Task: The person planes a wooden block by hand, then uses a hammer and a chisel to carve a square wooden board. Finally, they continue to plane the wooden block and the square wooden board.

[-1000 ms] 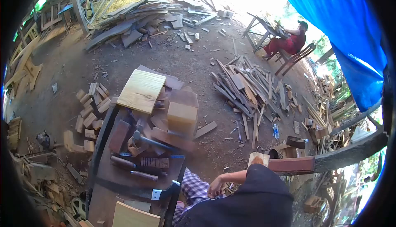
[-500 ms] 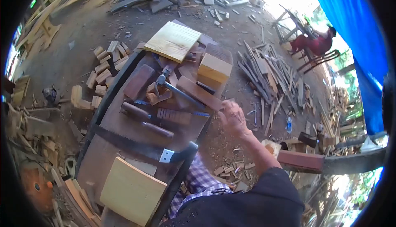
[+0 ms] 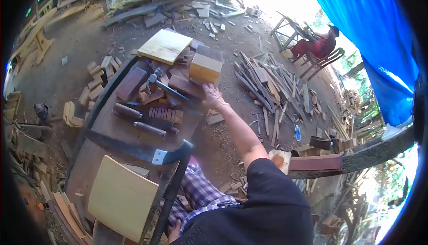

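My right hand (image 3: 214, 97) reaches over the far right edge of the workbench (image 3: 100, 160). Its fingers are spread and rest at the end of a dark wooden block (image 3: 185, 87), just below a thick pale-faced block (image 3: 206, 69). A hammer (image 3: 167, 88) lies left of it among wood pieces. Nearer are two wooden-handled tools (image 3: 149, 129), a grooved block (image 3: 166, 115) and a curved saw (image 3: 127, 148). At the bottom edge, my left hand (image 3: 174, 232) shows only in part beside the checkered cloth; what it holds, if anything, is hidden.
Flat pale boards lie at the bench's near end (image 3: 122, 198) and far end (image 3: 165, 46). Wood blocks (image 3: 91, 87) are heaped left, and a scrap pile (image 3: 263, 82) lies right. A seated person (image 3: 318, 45) is beyond. A beam (image 3: 374, 153) and blue tarp (image 3: 370, 31) stand right.
The view has shifted, moving the scene left. My right hand has moved inward to the dark block's end, and its fingers have stretched out. Part of my left hand has come into view.
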Motion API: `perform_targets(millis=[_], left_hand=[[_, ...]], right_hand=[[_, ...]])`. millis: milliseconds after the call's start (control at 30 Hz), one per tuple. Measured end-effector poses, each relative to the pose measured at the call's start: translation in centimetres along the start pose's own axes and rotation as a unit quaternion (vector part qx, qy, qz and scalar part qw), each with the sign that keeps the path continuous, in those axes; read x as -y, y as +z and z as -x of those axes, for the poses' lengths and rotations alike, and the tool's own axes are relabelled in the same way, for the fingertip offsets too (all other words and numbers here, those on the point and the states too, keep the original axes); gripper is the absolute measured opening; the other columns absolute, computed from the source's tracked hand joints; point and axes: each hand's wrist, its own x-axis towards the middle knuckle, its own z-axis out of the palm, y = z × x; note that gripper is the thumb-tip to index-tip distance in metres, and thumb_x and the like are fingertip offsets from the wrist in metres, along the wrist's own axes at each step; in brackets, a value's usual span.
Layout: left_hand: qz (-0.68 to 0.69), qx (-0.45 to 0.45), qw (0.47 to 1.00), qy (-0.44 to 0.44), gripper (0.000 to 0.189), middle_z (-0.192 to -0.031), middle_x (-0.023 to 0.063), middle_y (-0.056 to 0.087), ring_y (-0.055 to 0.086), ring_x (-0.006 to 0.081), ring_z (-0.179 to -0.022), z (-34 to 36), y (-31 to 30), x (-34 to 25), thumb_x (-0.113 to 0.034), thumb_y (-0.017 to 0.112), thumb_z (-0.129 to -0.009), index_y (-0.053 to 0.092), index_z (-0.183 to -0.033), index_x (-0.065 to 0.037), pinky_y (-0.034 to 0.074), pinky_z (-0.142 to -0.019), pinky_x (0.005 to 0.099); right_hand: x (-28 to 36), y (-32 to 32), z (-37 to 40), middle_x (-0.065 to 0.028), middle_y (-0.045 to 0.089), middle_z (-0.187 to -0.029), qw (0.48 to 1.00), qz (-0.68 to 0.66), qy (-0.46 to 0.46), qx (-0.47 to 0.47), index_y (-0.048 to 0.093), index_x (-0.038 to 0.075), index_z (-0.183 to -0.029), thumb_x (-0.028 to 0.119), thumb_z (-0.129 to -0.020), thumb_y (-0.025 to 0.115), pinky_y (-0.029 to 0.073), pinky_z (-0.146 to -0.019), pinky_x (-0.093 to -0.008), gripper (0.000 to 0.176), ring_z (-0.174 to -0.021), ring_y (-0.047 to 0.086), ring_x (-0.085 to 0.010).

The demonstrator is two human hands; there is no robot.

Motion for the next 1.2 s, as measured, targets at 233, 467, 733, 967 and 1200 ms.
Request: perform_targets(millis=[233, 467, 733, 967, 1200], left_hand=[[-0.264, -0.064, 0.931, 0.244, 0.078, -0.157, 0.0257, 0.022, 0.015, 0.0502, -0.144, -2.8, 2.6, -4.0, -0.047, 0.071, -0.08, 0.039, -0.148, -0.027, 0.019, -0.117, 0.0542], [-0.285, 0.044, 0.928, 0.235, 0.067, -0.149, 0.0248, 0.039, 0.042, 0.04, -0.135, 4.0, -0.6, -8.3, -0.046, 0.066, -0.085, 0.051, -0.14, -0.011, 0.034, -0.112, 0.0465], [0.344, 0.18, 0.788, 0.479, 0.072, -0.138, 0.0114, 0.049, 0.046, 0.0168, -0.125, 14.3, -3.8, -21.7, -0.043, 0.058, -0.097, 0.03, -0.149, -0.001, 0.042, -0.101, 0.033], [0.509, 0.148, 0.705, 0.471, 0.055, -0.126, 0.0082, 0.057, 0.056, 0.0183, -0.115, 13.7, -3.0, -23.0, -0.041, 0.059, -0.097, 0.048, -0.137, -0.005, 0.046, -0.095, 0.0365], [0.621, 0.092, 0.704, 0.331, 0.056, -0.124, 0.0121, 0.058, 0.058, 0.0257, -0.114, 12.4, -1.9, -20.4, -0.037, 0.063, -0.094, 0.049, -0.134, -0.001, 0.047, -0.097, 0.0413]], right_hand=[[-0.1, -1.3, 2.2, -0.0253, 0.051, -0.115, 0.94, -0.28, -0.062, -0.187, 0.063, 0.003, -0.119, 0.019, -0.084, 0.066, 0.045, -0.099, -0.0454, 0.039, -0.107, 0.054, -0.0446], [1.0, -3.3, 12.6, -0.0093, 0.063, -0.089, 0.667, -0.742, -0.036, -0.05, 0.055, 0.001, -0.116, 0.027, -0.099, 0.053, 0.051, -0.061, -0.0343, 0.031, -0.074, 0.063, -0.0192], [5.3, -1.6, 30.0, -0.013, 0.061, -0.106, 0.485, -0.841, -0.06, 0.231, 0.055, 0.002, -0.115, 0.025, -0.096, 0.059, 0.054, -0.082, -0.0395, 0.03, -0.095, 0.064, -0.0243], [7.2, 2.9, 35.4, -0.0064, 0.053, -0.124, 0.497, -0.792, -0.057, 0.35, 0.037, 0.008, -0.142, 0.028, -0.097, 0.062, 0.051, -0.094, -0.0389, 0.056, -0.115, 0.055, -0.0178], [7.9, 5.2, 35.5, -0.0116, 0.047, -0.132, 0.581, -0.695, -0.173, 0.388, 0.029, 0.008, -0.147, 0.031, -0.097, 0.062, 0.04, -0.105, -0.033, 0.064, -0.125, 0.045, -0.0173]])
